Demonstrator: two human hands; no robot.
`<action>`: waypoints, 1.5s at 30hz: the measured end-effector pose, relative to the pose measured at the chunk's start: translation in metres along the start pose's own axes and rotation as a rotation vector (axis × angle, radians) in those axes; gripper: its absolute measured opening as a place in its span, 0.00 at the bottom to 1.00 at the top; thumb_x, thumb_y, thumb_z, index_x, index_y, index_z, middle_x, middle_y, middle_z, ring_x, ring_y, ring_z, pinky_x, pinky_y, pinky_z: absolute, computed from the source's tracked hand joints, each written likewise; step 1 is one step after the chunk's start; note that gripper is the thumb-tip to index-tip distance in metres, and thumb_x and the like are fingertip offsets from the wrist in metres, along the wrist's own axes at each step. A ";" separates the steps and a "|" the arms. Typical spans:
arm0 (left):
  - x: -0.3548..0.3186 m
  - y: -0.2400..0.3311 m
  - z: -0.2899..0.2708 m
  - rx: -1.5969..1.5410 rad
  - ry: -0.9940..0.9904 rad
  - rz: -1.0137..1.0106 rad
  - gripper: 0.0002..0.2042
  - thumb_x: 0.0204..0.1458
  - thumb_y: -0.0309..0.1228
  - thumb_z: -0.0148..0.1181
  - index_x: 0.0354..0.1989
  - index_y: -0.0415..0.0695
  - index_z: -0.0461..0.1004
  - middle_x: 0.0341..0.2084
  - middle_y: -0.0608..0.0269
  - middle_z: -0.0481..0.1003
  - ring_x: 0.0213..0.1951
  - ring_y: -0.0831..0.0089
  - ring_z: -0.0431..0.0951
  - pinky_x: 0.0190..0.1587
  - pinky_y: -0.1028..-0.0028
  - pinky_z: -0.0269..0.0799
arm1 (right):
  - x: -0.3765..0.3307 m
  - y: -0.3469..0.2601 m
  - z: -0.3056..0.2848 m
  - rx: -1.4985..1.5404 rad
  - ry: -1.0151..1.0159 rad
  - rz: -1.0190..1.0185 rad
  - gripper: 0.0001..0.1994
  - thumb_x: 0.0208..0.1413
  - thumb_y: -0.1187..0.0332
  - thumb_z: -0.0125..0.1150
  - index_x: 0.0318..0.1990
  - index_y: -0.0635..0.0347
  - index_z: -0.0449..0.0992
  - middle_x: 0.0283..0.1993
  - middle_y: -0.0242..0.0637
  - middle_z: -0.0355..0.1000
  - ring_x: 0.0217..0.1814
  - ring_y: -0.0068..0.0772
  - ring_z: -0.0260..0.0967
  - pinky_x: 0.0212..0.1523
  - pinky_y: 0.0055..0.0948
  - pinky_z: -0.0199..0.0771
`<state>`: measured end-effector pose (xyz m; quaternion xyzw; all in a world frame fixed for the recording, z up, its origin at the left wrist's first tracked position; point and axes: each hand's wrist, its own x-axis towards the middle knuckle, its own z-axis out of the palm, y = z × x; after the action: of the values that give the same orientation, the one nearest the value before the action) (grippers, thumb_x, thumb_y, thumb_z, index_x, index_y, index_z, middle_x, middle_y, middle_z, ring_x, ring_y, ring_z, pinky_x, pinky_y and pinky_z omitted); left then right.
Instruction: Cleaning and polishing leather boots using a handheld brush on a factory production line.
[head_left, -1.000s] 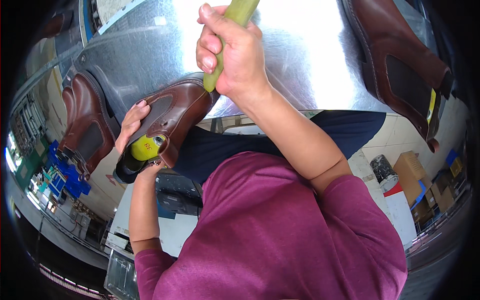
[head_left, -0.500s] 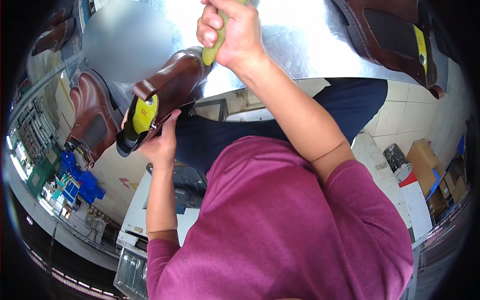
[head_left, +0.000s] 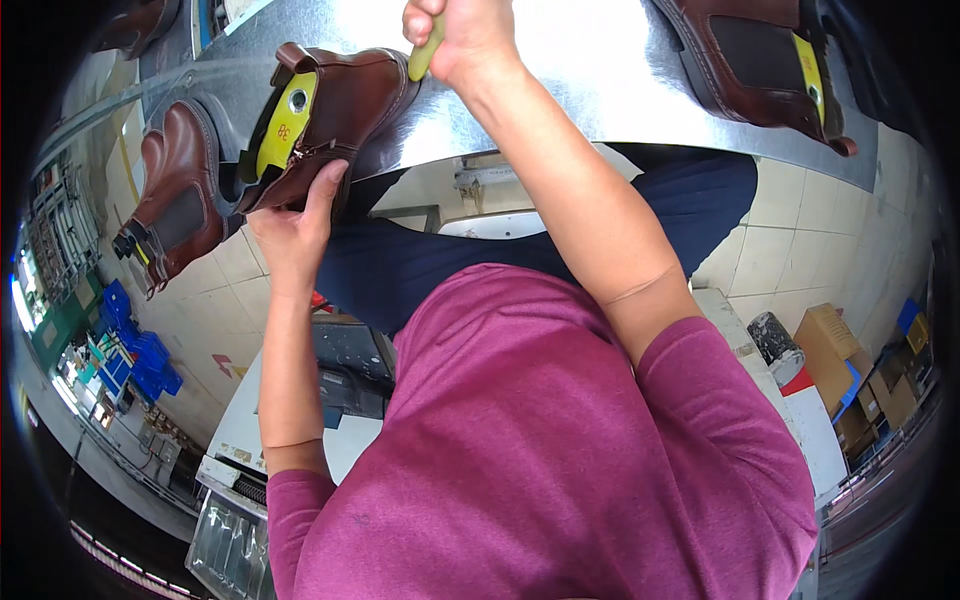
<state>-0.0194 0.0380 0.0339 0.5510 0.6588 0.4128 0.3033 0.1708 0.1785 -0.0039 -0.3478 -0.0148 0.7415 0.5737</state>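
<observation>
A brown leather ankle boot with a yellow lining lies tilted over the near edge of the metal table, its opening facing left. My left hand grips the side of its shaft, thumb uppermost and the other fingers partly hidden. At the top edge, my right hand is wrapped round a yellow-green stick-like tool. The tool's lower tip is against or very near the toe end of the boot; its other end is out of view.
More brown boots stand left of the held one, and another brown boot lies at the right on the metal table. Cardboard boxes and a stained canister are lower right. Blue bins sit far left.
The held boot has turned in my left hand, so its opening and an eyelet in the yellow lining show more. The whole view has shifted slightly; my right hand still grips the tool.
</observation>
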 end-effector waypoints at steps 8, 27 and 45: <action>0.009 -0.020 -0.011 0.123 -0.147 0.251 0.17 0.46 0.22 0.75 0.44 0.34 0.78 0.37 0.60 0.82 0.38 0.73 0.82 0.44 0.74 0.76 | 0.021 0.010 0.004 0.168 0.017 -0.093 0.10 0.61 0.64 0.63 0.34 0.53 0.67 0.20 0.24 0.55 0.14 0.20 0.53 0.12 0.22 0.54; 0.050 0.016 0.067 0.091 0.126 0.160 0.31 0.50 0.45 0.74 0.54 0.35 0.70 0.49 0.50 0.79 0.48 0.64 0.81 0.51 0.65 0.75 | -0.083 -0.043 -0.059 -0.415 -0.064 -0.250 0.22 0.61 0.51 0.65 0.45 0.65 0.71 0.18 0.29 0.62 0.15 0.24 0.63 0.17 0.24 0.62; -0.090 -0.018 -0.011 -0.414 -0.098 -0.119 0.13 0.62 0.30 0.60 0.53 0.40 0.74 0.43 0.57 0.79 0.42 0.75 0.79 0.47 0.71 0.76 | -0.177 0.005 -0.070 -1.184 -0.031 -0.029 0.22 0.65 0.49 0.59 0.39 0.63 0.82 0.26 0.27 0.73 0.27 0.16 0.66 0.26 0.21 0.63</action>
<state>-0.0184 -0.0534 0.0187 0.4564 0.5758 0.4933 0.4656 0.2213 -0.0022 0.0289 -0.5977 -0.4391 0.6040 0.2917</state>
